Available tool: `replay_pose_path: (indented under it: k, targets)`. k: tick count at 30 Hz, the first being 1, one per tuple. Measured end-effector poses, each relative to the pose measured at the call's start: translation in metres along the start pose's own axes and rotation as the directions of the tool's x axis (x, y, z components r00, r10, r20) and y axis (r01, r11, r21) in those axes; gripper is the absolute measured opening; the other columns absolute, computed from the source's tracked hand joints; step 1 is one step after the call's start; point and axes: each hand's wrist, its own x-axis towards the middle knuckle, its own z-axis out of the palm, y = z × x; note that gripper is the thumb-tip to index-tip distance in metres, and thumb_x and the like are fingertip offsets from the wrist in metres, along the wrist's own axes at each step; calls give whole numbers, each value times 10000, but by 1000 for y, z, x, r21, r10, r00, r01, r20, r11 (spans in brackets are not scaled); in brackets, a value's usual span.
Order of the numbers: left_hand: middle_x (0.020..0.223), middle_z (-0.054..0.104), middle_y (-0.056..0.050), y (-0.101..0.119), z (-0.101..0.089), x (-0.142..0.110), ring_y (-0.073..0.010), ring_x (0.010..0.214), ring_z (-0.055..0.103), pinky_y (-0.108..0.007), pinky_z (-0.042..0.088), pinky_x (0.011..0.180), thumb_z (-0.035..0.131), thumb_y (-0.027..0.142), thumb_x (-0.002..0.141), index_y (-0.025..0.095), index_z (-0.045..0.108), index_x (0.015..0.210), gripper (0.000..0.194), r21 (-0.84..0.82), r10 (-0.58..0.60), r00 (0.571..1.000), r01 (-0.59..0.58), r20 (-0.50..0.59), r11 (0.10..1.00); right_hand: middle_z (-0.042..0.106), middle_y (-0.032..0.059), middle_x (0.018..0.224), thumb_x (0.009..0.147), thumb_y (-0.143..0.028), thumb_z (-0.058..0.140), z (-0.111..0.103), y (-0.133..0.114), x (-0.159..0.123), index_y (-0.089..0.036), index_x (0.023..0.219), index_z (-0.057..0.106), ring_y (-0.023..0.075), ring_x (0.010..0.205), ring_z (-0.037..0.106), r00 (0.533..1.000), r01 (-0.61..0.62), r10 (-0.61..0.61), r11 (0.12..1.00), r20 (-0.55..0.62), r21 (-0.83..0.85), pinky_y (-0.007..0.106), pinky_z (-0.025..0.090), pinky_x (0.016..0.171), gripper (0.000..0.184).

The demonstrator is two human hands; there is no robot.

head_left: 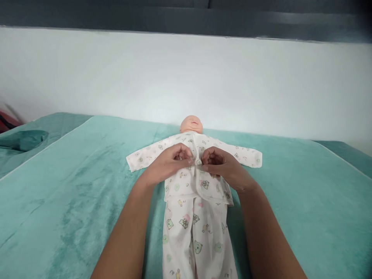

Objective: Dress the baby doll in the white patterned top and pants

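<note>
A baby doll (191,124) lies on its back on a teal blanket (72,201), head toward the wall. It wears a white printed shirt (247,155) and matching trousers (186,232), with the sleeves spread out to both sides. My left hand (170,162) pinches the left edge of the shirt front at the chest. Facing it, my right hand (222,164) pinches the right edge. A small button (198,162) sits between my fingertips. Both hands have curled fingers closed on the fabric.
A white wall (186,85) rises right behind the doll's head. A dark teal folded cloth (23,139) lies at the far left, beside something red (6,120) at the frame edge. The blanket spreads wide on both sides of the doll.
</note>
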Motion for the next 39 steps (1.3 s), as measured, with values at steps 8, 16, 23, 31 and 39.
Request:
replay_pose_path:
  k: [8, 16, 23, 31, 39]
  targets:
    - [1261, 535, -65, -24, 12, 12, -204, 1213, 492, -357, 437, 1001, 409, 138, 916, 285, 683, 1137, 381, 336, 363, 923, -304, -129, 892, 489, -28, 665, 830, -429, 617, 5, 12, 8, -219, 757, 518, 97, 549, 424, 912, 194, -103, 961, -397, 197, 240, 317, 492, 244]
    - [1279, 617, -30, -32, 14, 17, -206, 1219, 528, -428, 411, 1061, 404, 64, 863, 251, 730, 928, 381, 464, 432, 888, -319, -158, 827, 673, 40, 1104, 876, -394, 542, 19, 15, 16, -221, 938, 688, 209, 1095, 576, 806, 229, -305, 951, -507, -208, 373, 414, 1007, 235]
    - [1252, 654, -10, -28, 19, 17, -195, 1272, 498, -435, 366, 1084, 352, 46, 849, 224, 615, 868, 318, 447, 391, 899, -272, -196, 852, 542, 12, 1387, 871, -387, 583, 20, 24, 21, -283, 1210, 647, 206, 1325, 446, 888, 171, -297, 922, -351, -347, 419, 326, 1149, 361]
    - [1430, 515, -41, -36, 20, 31, -199, 1377, 388, -435, 315, 1132, 323, 115, 903, 236, 502, 1326, 476, 537, 423, 876, -248, -231, 806, 417, 6, 1492, 899, -496, 539, 17, 32, 24, -307, 1350, 530, 211, 1406, 332, 910, 176, -300, 904, -285, -389, 441, 244, 1203, 489]
    - [1433, 496, -77, -44, 17, 48, -229, 1361, 389, -441, 337, 1126, 328, 143, 890, 193, 463, 1393, 523, 579, 347, 914, -171, -208, 797, 428, 40, 1478, 903, -510, 518, 17, 32, 26, -273, 1353, 513, 225, 1386, 350, 917, 148, -288, 887, -275, -437, 429, 251, 1192, 509]
